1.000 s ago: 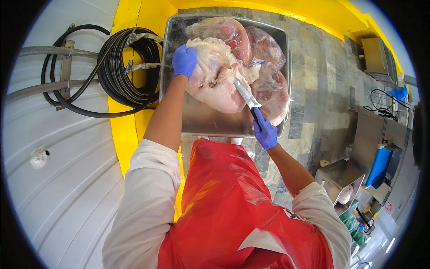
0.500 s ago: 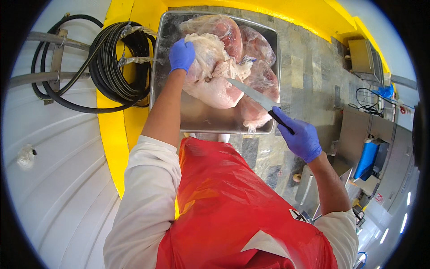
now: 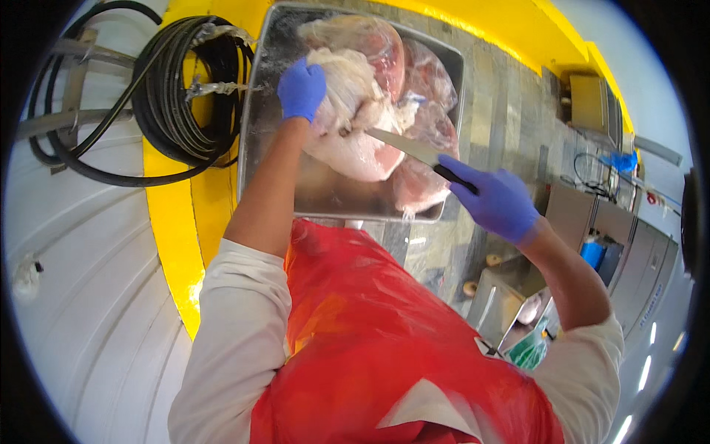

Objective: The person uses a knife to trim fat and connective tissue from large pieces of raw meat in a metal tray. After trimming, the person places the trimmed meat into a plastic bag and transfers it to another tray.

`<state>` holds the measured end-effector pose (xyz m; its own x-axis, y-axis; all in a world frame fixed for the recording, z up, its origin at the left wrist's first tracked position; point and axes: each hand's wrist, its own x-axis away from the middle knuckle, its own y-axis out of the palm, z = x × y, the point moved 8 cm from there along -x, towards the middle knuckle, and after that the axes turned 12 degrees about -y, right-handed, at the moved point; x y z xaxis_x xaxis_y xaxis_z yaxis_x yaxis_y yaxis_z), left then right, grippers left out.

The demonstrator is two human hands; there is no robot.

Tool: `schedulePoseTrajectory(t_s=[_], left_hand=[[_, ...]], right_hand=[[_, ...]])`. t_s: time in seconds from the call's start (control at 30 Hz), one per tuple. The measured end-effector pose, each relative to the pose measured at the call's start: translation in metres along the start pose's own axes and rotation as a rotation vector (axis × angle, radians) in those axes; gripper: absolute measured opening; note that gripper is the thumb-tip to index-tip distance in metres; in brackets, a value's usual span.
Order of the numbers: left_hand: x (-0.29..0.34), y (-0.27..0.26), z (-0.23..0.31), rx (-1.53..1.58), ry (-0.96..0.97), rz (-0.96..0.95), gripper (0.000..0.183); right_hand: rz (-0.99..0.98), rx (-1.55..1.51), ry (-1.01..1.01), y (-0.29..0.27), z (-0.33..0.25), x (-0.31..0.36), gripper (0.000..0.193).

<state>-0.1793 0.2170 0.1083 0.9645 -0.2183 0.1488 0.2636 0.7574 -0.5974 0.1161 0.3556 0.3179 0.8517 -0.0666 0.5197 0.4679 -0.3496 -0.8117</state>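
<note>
A large piece of raw meat (image 3: pixel 362 159) with pale skin lies in a deep metal tray (image 3: pixel 340 198). Wrinkled, whitish covering (image 3: pixel 342 78) spreads over its upper left part; I cannot tell whether it is skin or fat. My left hand (image 3: pixel 302 90), in a blue glove, is closed on the left edge of this covering. My right hand (image 3: pixel 497 200), also gloved in blue, grips the black handle of a long knife (image 3: pixel 407 146). The blade points left, its tip at the meat. Plastic-wrapped meat pieces (image 3: pixel 429 78) fill the tray's far and right side.
A black hose coil (image 3: pixel 151 96) hangs by the white wall on my left, near a yellow ledge (image 3: pixel 174 222). Tiled floor (image 3: pixel 492 126) shows right of the tray. Grey cabinets (image 3: pixel 573 207) and a metal container (image 3: pixel 492 311) stand farther right.
My right hand has shifted slightly right and turned, and the knife blade lies a little farther left at its tip. My left hand keeps its hold. The whole view has tilted slightly.
</note>
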Motion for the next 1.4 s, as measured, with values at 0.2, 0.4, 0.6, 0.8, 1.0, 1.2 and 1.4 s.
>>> schedulePoseTrajectory(t_s=[0.2,0.4,0.6,0.8,1.0,1.2,1.4], left_hand=[[-0.02,-0.01,-0.019,-0.018,-0.055,-0.004,0.038],[-0.03,-0.007,-0.034,0.021,-0.101,-0.006,0.037],[-0.029,-0.006,-0.026,0.007,-0.038,0.025,0.036],[-0.017,-0.013,-0.01,-0.043,-0.042,0.04,0.037],[-0.014,-0.012,-0.006,-0.086,-0.062,0.052,0.038],[-0.012,-0.01,-0.009,-0.066,-0.039,0.05,0.037],[-0.01,-0.012,-0.012,-0.093,-0.061,0.077,0.036]], right_hand=[[0.317,0.048,-0.117,0.07,0.001,-0.004,0.047],[0.578,-0.019,-0.156,0.161,0.03,-0.01,0.059],[0.632,-0.106,-0.095,0.171,0.021,0.002,0.062],[0.351,-0.092,-0.007,0.063,0.016,0.069,0.055],[0.253,0.05,0.005,-0.008,-0.002,0.052,0.048],[0.048,0.123,-0.013,-0.031,-0.007,0.015,0.043],[-0.004,0.025,-0.026,-0.033,-0.01,-0.01,0.042]])
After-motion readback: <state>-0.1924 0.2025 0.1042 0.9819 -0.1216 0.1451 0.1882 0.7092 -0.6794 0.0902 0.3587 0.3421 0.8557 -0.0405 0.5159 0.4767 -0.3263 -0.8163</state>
